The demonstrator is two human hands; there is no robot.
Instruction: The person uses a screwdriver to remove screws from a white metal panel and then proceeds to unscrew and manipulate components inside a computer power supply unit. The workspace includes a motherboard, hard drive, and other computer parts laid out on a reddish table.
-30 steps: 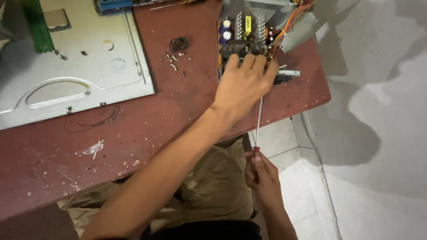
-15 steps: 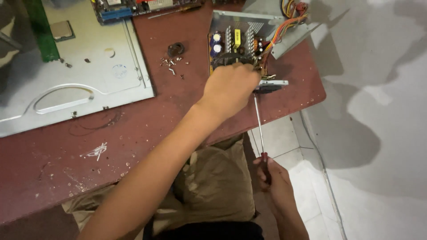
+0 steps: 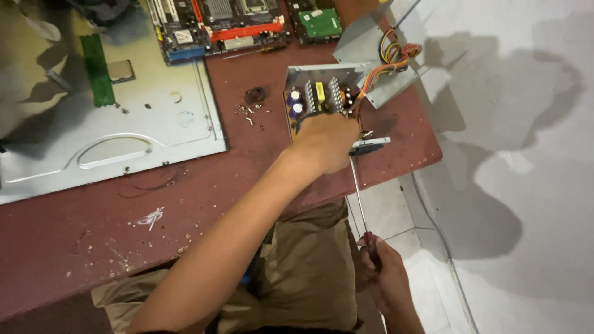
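From the head camera, looking down: the left hand (image 3: 327,142) lies on the near edge of an opened power supply (image 3: 322,99) that sits on a dark red table (image 3: 124,247), close to the table's right-hand corner. The hand's fingers curl down over the unit's edge, pressed against it; whether they pinch any part cannot be told, since the back of the hand hides them. Inside the unit, small round parts, a yellow block and metal fins show, and a bundle of coloured wires (image 3: 396,52) runs out at its upper right beside a bent metal cover (image 3: 371,43).

The right hand (image 3: 383,278) is low, off the table edge and above the tiled floor, closed around the dark handle of a long screwdriver (image 3: 359,198). The thin shaft runs up from that hand to the near side of the power supply, its tip just beside the left hand.

A few loose screws (image 3: 250,111) lie on the table left of the unit. Farther left rests a grey metal panel (image 3: 124,142), and a circuit board (image 3: 216,21) lies at the far edge.
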